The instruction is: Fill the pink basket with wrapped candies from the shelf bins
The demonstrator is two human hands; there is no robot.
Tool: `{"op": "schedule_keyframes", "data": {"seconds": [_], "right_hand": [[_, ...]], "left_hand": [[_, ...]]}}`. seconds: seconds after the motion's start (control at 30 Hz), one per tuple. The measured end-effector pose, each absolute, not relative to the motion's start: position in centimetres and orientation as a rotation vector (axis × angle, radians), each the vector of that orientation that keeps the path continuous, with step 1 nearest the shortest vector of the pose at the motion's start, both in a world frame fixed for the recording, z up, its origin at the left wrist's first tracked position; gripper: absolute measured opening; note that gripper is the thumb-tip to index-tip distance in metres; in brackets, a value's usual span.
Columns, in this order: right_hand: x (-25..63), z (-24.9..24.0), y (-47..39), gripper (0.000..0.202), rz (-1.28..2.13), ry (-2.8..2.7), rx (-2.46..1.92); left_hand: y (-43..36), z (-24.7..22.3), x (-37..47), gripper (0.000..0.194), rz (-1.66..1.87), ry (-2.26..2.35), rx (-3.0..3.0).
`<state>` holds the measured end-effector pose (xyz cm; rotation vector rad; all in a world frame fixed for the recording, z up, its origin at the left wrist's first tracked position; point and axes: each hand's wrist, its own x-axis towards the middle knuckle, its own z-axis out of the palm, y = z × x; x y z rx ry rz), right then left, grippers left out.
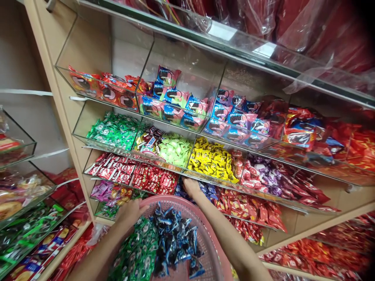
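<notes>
A pink plastic basket (215,238) is at the bottom centre, with green-wrapped candies (137,249) on its left side and dark blue-wrapped candies (175,238) beside them. My left hand (129,212) is closed round the basket's upper left rim. My right hand (191,188) reaches over the basket into a shelf compartment of blue-wrapped candies (208,191), below the yellow candies (213,160). Its fingertips are hidden among the wrappers and behind the shelf edge, so what they hold cannot be made out.
Slanted clear shelf bins (164,158) hold green, red, yellow and purple sweets. Packaged biscuits (172,95) fill the tier above, under a glass shelf edge (205,35). A wooden upright (58,97) stands at left, with more bins (17,156) beyond it.
</notes>
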<state>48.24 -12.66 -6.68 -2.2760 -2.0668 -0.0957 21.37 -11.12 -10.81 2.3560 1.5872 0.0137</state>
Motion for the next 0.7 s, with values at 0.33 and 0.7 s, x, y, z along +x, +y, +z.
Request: {"op": "schedule_keyframes", "data": {"seconds": [0.33,0.7], "right_hand": [[50.3,-9.2,-7.4,0.059,-0.107,-2.032,-2.435],[50.7,-11.3,-7.6,0.058,-0.367,-2.027,-2.529]], "left_hand": [[-11.1,-11.3,21.4,0.050,0.021,1.610,2.311],[-11.2,-11.0,21.4,0.051,0.034,1.586,2.312]]}}
